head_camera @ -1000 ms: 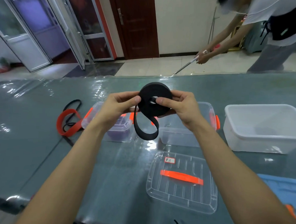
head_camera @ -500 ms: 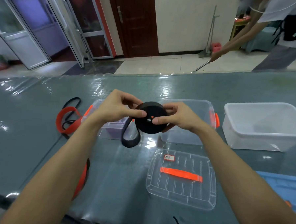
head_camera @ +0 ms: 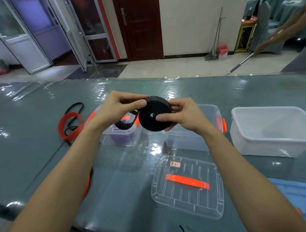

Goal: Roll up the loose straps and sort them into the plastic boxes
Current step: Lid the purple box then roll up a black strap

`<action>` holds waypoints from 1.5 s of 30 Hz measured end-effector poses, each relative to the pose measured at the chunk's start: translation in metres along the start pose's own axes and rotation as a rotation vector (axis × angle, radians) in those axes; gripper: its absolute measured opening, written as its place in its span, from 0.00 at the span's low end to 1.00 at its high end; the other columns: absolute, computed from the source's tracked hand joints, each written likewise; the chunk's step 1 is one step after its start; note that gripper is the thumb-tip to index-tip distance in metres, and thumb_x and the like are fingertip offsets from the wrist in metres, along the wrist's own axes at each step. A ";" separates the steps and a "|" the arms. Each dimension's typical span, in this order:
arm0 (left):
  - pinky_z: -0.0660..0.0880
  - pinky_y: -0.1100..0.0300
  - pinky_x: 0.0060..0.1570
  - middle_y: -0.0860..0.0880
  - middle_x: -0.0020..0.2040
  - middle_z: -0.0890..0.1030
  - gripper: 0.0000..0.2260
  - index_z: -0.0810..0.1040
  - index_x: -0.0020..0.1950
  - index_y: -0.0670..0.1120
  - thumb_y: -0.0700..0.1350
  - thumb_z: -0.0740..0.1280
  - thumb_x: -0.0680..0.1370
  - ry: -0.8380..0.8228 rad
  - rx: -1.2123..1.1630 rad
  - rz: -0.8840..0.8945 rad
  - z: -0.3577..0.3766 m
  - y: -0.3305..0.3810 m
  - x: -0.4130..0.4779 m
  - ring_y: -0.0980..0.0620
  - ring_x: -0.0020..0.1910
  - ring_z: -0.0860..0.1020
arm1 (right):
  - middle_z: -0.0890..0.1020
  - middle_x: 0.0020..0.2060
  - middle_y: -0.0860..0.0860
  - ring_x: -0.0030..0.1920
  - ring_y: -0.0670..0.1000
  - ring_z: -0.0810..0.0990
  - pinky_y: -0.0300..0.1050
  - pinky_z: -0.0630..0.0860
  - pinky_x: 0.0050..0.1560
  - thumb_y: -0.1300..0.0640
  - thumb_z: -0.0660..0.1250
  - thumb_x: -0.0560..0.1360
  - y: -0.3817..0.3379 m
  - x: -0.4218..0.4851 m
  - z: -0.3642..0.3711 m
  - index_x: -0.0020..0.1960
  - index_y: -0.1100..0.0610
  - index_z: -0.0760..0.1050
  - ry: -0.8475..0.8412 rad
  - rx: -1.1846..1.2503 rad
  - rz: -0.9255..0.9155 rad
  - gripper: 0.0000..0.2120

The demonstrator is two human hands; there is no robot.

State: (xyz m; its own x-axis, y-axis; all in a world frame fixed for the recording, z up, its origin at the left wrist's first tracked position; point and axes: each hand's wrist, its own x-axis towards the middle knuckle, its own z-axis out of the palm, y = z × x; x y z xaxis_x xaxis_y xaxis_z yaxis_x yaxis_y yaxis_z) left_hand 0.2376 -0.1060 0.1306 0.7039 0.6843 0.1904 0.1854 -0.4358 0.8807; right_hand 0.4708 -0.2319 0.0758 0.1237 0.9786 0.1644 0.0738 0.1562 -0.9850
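A black strap roll (head_camera: 155, 116) is held in the air between both hands, above the table. My right hand (head_camera: 181, 113) pinches the roll through its centre hole. My left hand (head_camera: 120, 108) grips the roll's left edge, where a short loose tail (head_camera: 124, 126) hangs below. Behind the hands stand two clear boxes with orange latches: the left box (head_camera: 120, 137) holds something purple, the right box (head_camera: 208, 118) looks empty. Loose red and black straps (head_camera: 68, 125) lie on the table at the left.
A clear lid with an orange handle (head_camera: 187, 187) lies near me. A white tub (head_camera: 272, 131) stands at the right, a blue lid (head_camera: 297, 192) at the right edge. Another red strap (head_camera: 87, 185) shows under my left forearm. A person's arm with a mop is beyond the table.
The hanging black tail has shortened as it wound onto the roll. The roll has tipped from upright towards flat and dropped a little. The person in the background has moved right.
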 end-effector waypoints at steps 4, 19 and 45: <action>0.87 0.50 0.49 0.45 0.55 0.90 0.15 0.86 0.68 0.46 0.46 0.75 0.82 0.198 -0.171 0.007 0.021 -0.020 -0.012 0.48 0.51 0.89 | 0.90 0.48 0.59 0.47 0.62 0.90 0.52 0.87 0.38 0.64 0.82 0.72 0.011 0.000 0.003 0.58 0.61 0.86 0.164 0.211 -0.011 0.16; 0.86 0.45 0.55 0.42 0.61 0.88 0.23 0.83 0.72 0.43 0.35 0.79 0.77 0.163 -0.159 -0.024 0.038 -0.023 -0.010 0.42 0.55 0.86 | 0.89 0.53 0.57 0.53 0.61 0.89 0.56 0.88 0.42 0.56 0.82 0.74 0.034 -0.010 0.013 0.64 0.60 0.83 0.121 0.222 0.142 0.21; 0.84 0.40 0.62 0.53 0.68 0.84 0.16 0.77 0.70 0.59 0.47 0.73 0.84 0.185 -0.158 0.015 0.075 -0.036 0.015 0.45 0.61 0.86 | 0.88 0.52 0.61 0.47 0.61 0.89 0.52 0.86 0.36 0.58 0.77 0.79 0.039 0.007 -0.010 0.60 0.61 0.85 0.250 0.378 0.095 0.13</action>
State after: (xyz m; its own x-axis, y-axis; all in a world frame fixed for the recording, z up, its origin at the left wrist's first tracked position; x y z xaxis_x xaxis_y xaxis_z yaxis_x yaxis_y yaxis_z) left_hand 0.2931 -0.1245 0.0694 0.5651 0.7803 0.2679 0.0559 -0.3603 0.9312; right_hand 0.4847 -0.2208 0.0392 0.3507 0.9359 0.0345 -0.3100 0.1508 -0.9387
